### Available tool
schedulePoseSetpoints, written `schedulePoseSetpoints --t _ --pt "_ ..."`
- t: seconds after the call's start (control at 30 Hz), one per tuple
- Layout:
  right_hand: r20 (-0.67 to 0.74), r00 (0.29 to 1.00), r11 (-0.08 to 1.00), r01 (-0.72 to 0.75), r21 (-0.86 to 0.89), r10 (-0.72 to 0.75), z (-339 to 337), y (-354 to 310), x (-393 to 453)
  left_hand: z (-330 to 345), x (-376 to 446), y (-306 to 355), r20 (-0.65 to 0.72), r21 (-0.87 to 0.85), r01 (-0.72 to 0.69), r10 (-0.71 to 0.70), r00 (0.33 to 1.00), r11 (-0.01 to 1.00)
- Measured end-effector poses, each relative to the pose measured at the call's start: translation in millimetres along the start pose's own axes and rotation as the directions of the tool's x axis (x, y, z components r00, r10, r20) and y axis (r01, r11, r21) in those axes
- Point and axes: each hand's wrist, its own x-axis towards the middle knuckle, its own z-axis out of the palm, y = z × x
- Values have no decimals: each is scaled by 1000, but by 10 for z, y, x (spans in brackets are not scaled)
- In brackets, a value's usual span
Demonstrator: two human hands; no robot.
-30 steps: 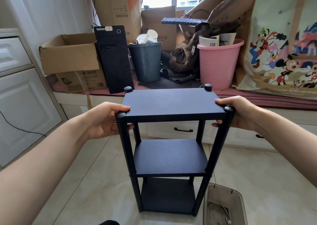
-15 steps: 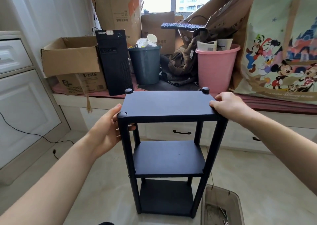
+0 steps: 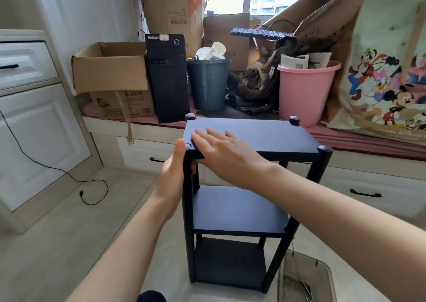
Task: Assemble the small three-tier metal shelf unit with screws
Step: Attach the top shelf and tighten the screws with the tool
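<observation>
The black three-tier shelf unit (image 3: 265, 138) stands upright on the tiled floor, with round caps on its four posts. My left hand (image 3: 171, 181) holds the front-left post just under the top tier, thumb pointing up along the post and fingers wrapped behind it. My right hand (image 3: 226, 149) lies flat on the top tier near that same front-left corner, fingers straight and spread. The middle tier (image 3: 239, 209) and bottom tier (image 3: 228, 262) are bare. No screws or tools are in either hand.
A clear plastic bin (image 3: 322, 269) with small metal parts sits on the floor at the shelf's right foot. Behind, a window ledge holds a pink bucket (image 3: 304, 94), grey bin (image 3: 208, 85), computer tower (image 3: 169, 78) and cardboard box (image 3: 110, 75). A black cable (image 3: 92, 186) trails on the floor by white cabinets (image 3: 34, 140).
My right hand left the front-right corner and slid across the top tier to the front-left corner, now lying flat. My left hand stayed at the front-left post.
</observation>
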Motion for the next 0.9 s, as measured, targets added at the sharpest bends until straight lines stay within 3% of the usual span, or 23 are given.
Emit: schedulePoseSetpoints --t 0.4,0.5,0.6,0.73,0.9 --pt "-67 998 1000 12 -25 -13 56 -2 -50 -34 68 -74 -18 -18 -25 25 1000 1000" --pt "-85 996 1000 7 -28 -9 45 -7 -69 -114 113 56 -21 -157 116 -121 992 981" --pt "-74 997 999 14 -42 -18 29 -19 -45 -145 285 261 24 -170 252 -252 967 953" --pt "-107 994 999 9 -42 -14 70 -19 -82 -81 451 265 -5 -161 285 -289 957 945" --pt "-100 994 999 39 -7 -40 159 -81 -199 -163 398 41 73 -225 336 -328 942 915"
